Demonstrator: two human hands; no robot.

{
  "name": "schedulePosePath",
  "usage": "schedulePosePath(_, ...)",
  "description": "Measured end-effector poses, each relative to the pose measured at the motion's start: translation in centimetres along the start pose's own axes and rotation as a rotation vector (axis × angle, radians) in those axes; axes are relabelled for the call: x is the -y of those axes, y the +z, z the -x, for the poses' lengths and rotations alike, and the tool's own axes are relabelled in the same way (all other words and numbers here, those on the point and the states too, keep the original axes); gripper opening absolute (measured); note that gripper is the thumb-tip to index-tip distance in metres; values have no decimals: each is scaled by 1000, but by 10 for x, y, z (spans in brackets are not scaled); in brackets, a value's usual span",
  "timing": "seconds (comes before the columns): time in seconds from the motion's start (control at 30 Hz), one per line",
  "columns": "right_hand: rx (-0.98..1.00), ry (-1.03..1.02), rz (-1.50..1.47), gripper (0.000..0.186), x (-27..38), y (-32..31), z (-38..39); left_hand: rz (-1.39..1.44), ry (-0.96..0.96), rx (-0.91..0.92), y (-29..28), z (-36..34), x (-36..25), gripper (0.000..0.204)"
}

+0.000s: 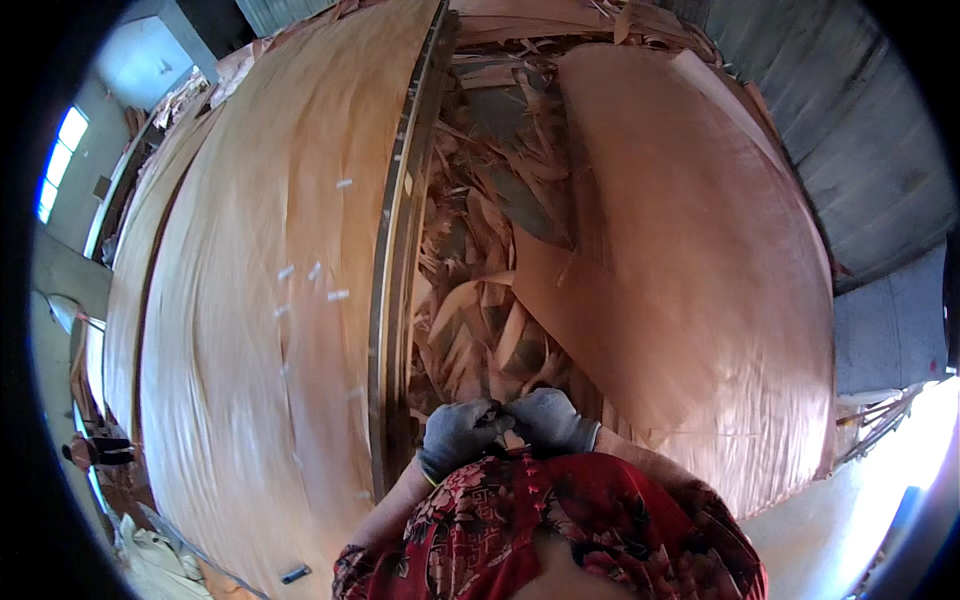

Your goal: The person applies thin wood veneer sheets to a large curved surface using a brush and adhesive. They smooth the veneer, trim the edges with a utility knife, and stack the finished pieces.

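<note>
"How are your fingers?"

"Curled in on both hands. I can't tell whether they're pinching anything. My left hand [460,436] and right hand [552,418] are close together in front of my red flowered shirt [480,512], each in a grey glove."

"Anything between them?"

"A small pale bit [512,441] shows there (too small for me to say what it is, or if I'm holding it)."

"What's nearest, past your knuckles?"

"A heap of wood strips [500,340], just beyond my hands. They're curled and tangled, lying in the gap between the two big spreads of wood."

"And to your right?"

"A wide brown sheet [700,250]. One pointed flap of it sticks out leftward over the strips, and its slanting edge runs back down near my right hand."

"Your left?"

"First a long dark rail [385,330], running away from me along the gap. Beside that, a pale sheet [240,260] with bits of white tape [338,295] scattered on it (the middle has most of them). A small dark object [296,574] lies near its close end."

"Further out?"

"A person [100,451] in dark clothes at the far left, a bright window [62,165] above, and a grey wall [850,140] beyond the brown sheet."
</note>
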State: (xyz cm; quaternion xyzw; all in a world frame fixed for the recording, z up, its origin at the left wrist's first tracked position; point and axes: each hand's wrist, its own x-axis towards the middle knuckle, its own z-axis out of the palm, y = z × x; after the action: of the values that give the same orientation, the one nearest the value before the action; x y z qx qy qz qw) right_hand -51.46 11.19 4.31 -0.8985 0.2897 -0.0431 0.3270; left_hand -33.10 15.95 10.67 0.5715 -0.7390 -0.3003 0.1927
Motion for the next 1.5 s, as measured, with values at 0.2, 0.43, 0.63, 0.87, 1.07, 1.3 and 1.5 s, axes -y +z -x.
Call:
schedulePosePath(0.2,87,-293,-9,17,-38,-65,-101,-113,-73,-137,-35,-70,48,13)
schedulePosePath(0.43,57,-232,-516,30,-98,-116,-217,34,-149,-374,-62,-162,114,10)
schedulePosePath(0.63,83,-150,-470,39,-147,-173,-321,-79,-133,-436,-117,-272,168,8)
schedulePosePath(0.87,679,95,-1161,41,-143,-195,-404,-308,-108,-688,-171,-270,176,20)
schedulePosePath(1.07,1079,75,-1081,22,-125,-193,-425,-403,-481,-866,-133,-212,117,22)
schedulePosePath(1.3,1042,234,-1120,18,-125,-169,-413,-560,-1469,-1084,-49,-72,90,19)
schedulePosePath(1.5,799,297,-1109,17,-129,-151,-415,-619,-1882,-1330,-6,166,133,21)
